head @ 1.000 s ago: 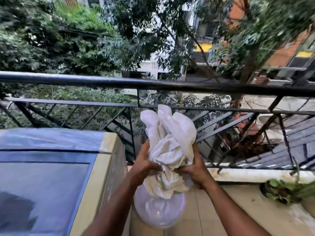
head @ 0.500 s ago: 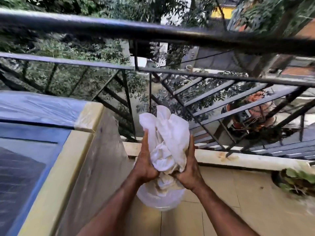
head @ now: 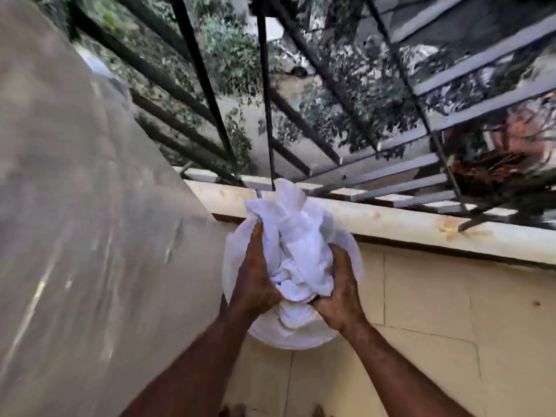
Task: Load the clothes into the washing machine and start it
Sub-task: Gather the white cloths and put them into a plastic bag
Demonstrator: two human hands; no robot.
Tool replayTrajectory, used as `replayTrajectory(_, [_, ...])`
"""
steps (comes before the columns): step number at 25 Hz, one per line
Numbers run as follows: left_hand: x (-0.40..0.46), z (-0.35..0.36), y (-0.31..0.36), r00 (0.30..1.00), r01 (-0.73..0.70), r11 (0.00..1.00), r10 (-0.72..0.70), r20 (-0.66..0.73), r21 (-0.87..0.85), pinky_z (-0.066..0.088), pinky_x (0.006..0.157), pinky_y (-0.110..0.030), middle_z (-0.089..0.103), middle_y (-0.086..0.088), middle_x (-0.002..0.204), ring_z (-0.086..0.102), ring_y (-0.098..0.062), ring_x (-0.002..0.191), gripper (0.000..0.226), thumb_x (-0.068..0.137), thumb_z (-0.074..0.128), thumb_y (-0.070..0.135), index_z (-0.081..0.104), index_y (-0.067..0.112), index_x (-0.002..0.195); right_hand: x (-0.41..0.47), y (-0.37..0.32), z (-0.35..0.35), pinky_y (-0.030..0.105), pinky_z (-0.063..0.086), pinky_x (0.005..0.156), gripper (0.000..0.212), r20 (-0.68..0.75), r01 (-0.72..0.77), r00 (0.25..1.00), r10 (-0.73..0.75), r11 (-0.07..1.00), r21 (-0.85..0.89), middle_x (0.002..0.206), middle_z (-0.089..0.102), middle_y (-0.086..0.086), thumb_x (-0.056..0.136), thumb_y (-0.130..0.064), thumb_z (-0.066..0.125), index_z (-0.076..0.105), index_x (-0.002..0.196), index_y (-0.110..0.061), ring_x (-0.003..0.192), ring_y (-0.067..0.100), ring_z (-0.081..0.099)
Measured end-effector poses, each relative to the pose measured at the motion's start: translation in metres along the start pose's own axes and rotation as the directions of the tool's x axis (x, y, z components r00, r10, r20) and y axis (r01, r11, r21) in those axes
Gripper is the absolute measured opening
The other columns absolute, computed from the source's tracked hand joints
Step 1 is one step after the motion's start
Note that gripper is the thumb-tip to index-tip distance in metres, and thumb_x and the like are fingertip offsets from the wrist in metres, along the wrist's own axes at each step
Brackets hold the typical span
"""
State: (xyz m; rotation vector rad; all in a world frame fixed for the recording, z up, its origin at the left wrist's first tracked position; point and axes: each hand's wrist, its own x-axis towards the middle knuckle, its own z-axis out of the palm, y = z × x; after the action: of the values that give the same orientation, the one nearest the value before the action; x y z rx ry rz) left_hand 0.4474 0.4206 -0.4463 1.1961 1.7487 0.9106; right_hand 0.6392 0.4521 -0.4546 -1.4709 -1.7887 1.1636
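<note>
A bunched white cloth (head: 296, 242) is held between both my hands, low over a pale round bucket (head: 234, 251) that stands on the balcony floor. My left hand (head: 255, 275) grips the cloth's left side and my right hand (head: 340, 293) grips its right side, fingers curled into the fabric. The washing machine's grey-beige side wall (head: 90, 221) fills the left of the view, blurred; its lid is out of sight.
A black metal railing (head: 267, 100) runs along the balcony's cream ledge (head: 406, 227) just behind the bucket. Beige floor tiles (head: 436, 326) spread to the right. Trees and ground lie far below beyond the bars.
My view has tipped sharply downward. Both hands have lowered the cloth toward the bucket, still gripping it; the machine's top has slid out of the frame.
</note>
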Motion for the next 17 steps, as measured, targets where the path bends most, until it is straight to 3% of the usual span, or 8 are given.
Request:
replayTrajectory(1, [0.002, 0.009, -0.016, 1.000, 0.015, 0.999, -0.015, -0.009, 0.046, 0.027, 0.096, 0.006, 0.025, 0.040, 0.150, 0.033, 0.033, 0.119, 0.115, 0.074, 0.087, 0.017, 0.010, 0.006, 0.158, 0.005, 0.019, 0.009, 0.047, 0.051, 0.097, 0.075, 0.017, -0.048, 0.999, 0.047, 0.999, 0.006, 0.132, 0.057, 0.011, 0.074, -0.027, 0.076, 0.046, 0.139, -0.007, 0.122, 0.028, 0.059])
replayTrajectory(3, [0.010, 0.027, -0.039, 1.000, 0.023, 0.995, -0.022, -0.017, 0.092, 0.035, 0.107, -0.013, 0.033, 0.016, 0.157, 0.042, 0.009, 0.133, 0.109, 0.079, 0.079, 0.031, 0.007, 0.016, 0.159, 0.015, 0.049, 0.026, 0.056, 0.049, 0.091, 0.063, 0.063, -0.114, 0.991, 0.115, 0.993, -0.007, 0.122, 0.059, 0.019, 0.076, -0.022, 0.071, 0.050, 0.131, 0.001, 0.114, 0.036, 0.060])
replayTrajectory(5, [0.019, 0.042, -0.057, 0.999, 0.035, 0.983, -0.036, 0.005, 0.178, 0.042, 0.101, -0.025, 0.034, -0.004, 0.159, 0.051, -0.017, 0.132, 0.105, 0.080, 0.074, 0.023, 0.004, 0.023, 0.158, 0.022, 0.070, 0.039, 0.054, 0.050, 0.089, 0.062, 0.110, -0.151, 0.981, 0.157, 0.986, -0.064, 0.120, 0.056, 0.021, 0.075, -0.017, 0.066, 0.048, 0.131, 0.003, 0.110, 0.038, 0.058])
replayTrajectory(8, [0.043, 0.060, -0.081, 0.997, 0.002, 0.911, -0.032, 0.066, 0.412, 0.048, 0.098, -0.040, 0.034, -0.023, 0.156, 0.050, -0.038, 0.129, 0.104, 0.081, 0.069, 0.004, 0.003, 0.026, 0.158, 0.038, 0.090, 0.055, 0.045, 0.050, 0.083, 0.076, 0.155, -0.179, 0.963, 0.221, 0.953, -0.244, 0.124, 0.050, 0.021, 0.078, -0.015, 0.067, 0.032, 0.145, -0.007, 0.106, 0.043, 0.057])
replayTrajectory(10, [0.061, 0.070, -0.097, 0.984, -0.100, 0.810, -0.007, 0.180, 0.577, 0.047, 0.102, -0.045, 0.027, -0.027, 0.160, 0.043, -0.044, 0.137, 0.095, 0.086, 0.067, 0.012, 0.005, 0.017, 0.158, 0.048, 0.103, 0.065, 0.040, 0.047, 0.078, 0.083, 0.151, -0.260, 0.929, 0.337, 0.887, -0.383, 0.127, 0.047, 0.022, 0.083, -0.015, 0.069, 0.022, 0.151, -0.016, 0.104, 0.047, 0.058])
replayTrajectory(12, [0.076, 0.079, -0.113, 0.937, -0.138, 0.694, -0.141, 0.321, 0.706, 0.042, 0.108, -0.044, 0.022, -0.027, 0.160, 0.038, -0.041, 0.140, 0.090, 0.090, 0.064, 0.022, 0.007, 0.016, 0.159, 0.054, 0.113, 0.072, 0.041, 0.047, 0.081, 0.083, 0.184, -0.286, 0.887, 0.424, 0.817, -0.501, 0.132, 0.044, 0.024, 0.087, -0.016, 0.067, 0.017, 0.154, -0.020, 0.108, 0.048, 0.058])
replayTrajectory(14, [0.083, 0.084, -0.123, 0.900, -0.092, 0.592, -0.295, 0.322, 0.801, 0.044, 0.106, -0.047, 0.022, -0.026, 0.154, 0.041, -0.041, 0.134, 0.090, 0.085, 0.068, 0.026, 0.016, 0.021, 0.158, 0.056, 0.122, 0.076, 0.046, 0.048, 0.094, 0.089, 0.238, -0.254, 0.844, 0.481, 0.748, -0.613, 0.142, 0.038, 0.027, 0.087, -0.016, 0.068, 0.012, 0.156, -0.017, 0.121, 0.047, 0.054])
replayTrajectory(17, [0.083, 0.089, -0.138, 0.884, -0.195, 0.451, -0.303, 0.355, 0.871, 0.041, 0.104, -0.054, 0.002, -0.017, 0.163, 0.024, -0.041, 0.141, 0.100, 0.082, 0.072, 0.034, 0.008, 0.023, 0.158, 0.056, 0.139, 0.080, 0.049, 0.044, 0.106, 0.117, 0.310, -0.086, 0.819, 0.482, 0.638, -0.766, 0.162, 0.008, 0.026, 0.082, -0.027, 0.077, -0.009, 0.160, -0.016, 0.145, 0.045, 0.030])
